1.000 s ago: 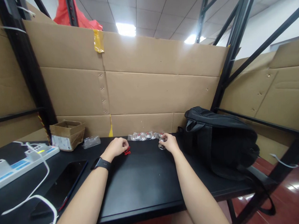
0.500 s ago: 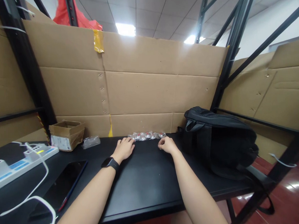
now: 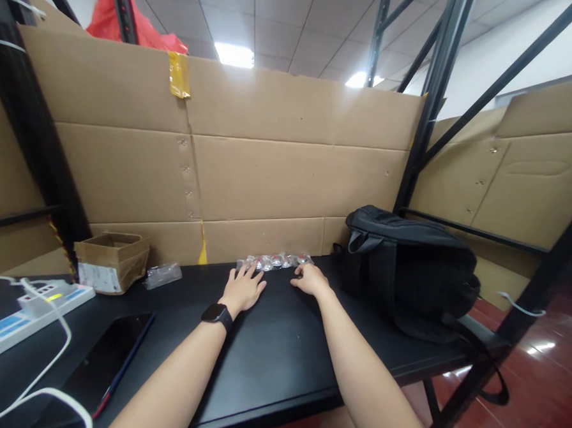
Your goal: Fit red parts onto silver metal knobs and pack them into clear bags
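Note:
A row of several small clear plastic packets with red and silvery contents [image 3: 279,260] lies along the back of the black table [image 3: 269,362], against the cardboard. My left hand [image 3: 244,288], with a black watch on its wrist, rests palm down with fingers spread; its fingertips reach the left end of the row. Close to the row's right end is my right hand [image 3: 311,280]. Its fingers are bent and slightly apart from the thumb, and nothing shows between them. Whether its fingertips touch a packet I cannot tell.
A black backpack [image 3: 408,271] stands on the right. To the left are an open cardboard box [image 3: 113,261], a clear plastic bag [image 3: 163,276], a dark phone [image 3: 95,371] and a white power strip [image 3: 42,316] with a white cable. A cardboard wall [image 3: 265,177] closes the back.
The view has shifted slightly to the right. My left hand has spread its fingers and moved right a little. My right hand's thumb and finger have come apart from a near pinch.

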Demonstrator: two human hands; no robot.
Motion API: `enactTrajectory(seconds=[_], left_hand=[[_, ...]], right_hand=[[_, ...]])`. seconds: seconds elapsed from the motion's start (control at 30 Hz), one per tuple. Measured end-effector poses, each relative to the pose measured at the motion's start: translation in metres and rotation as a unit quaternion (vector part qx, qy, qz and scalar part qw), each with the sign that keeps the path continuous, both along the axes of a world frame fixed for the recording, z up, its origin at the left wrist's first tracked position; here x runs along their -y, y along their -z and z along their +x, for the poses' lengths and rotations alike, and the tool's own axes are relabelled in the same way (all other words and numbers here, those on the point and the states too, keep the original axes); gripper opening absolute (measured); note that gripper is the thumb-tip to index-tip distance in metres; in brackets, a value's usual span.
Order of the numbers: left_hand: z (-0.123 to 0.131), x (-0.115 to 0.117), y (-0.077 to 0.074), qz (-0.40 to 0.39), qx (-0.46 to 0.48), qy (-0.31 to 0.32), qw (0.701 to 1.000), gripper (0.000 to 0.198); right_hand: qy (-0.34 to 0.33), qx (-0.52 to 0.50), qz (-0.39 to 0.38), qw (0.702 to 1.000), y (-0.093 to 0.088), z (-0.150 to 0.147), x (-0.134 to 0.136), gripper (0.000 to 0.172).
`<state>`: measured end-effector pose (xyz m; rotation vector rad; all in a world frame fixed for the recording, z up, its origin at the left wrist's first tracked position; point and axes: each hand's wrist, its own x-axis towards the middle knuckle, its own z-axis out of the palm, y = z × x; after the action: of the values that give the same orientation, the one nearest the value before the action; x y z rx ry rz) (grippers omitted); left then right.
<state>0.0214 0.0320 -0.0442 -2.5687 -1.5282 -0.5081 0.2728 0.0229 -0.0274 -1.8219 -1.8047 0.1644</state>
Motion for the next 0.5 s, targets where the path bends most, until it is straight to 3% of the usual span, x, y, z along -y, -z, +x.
enactTrajectory(seconds=[0.5], left_hand=[[0.001,-0.001,0.002,0.035,-0.003,0.002,0.999,0.048]], right_hand=[[-0.009,0.034,0.049,0.998,-0.007,-0.018,0.012,0.023]])
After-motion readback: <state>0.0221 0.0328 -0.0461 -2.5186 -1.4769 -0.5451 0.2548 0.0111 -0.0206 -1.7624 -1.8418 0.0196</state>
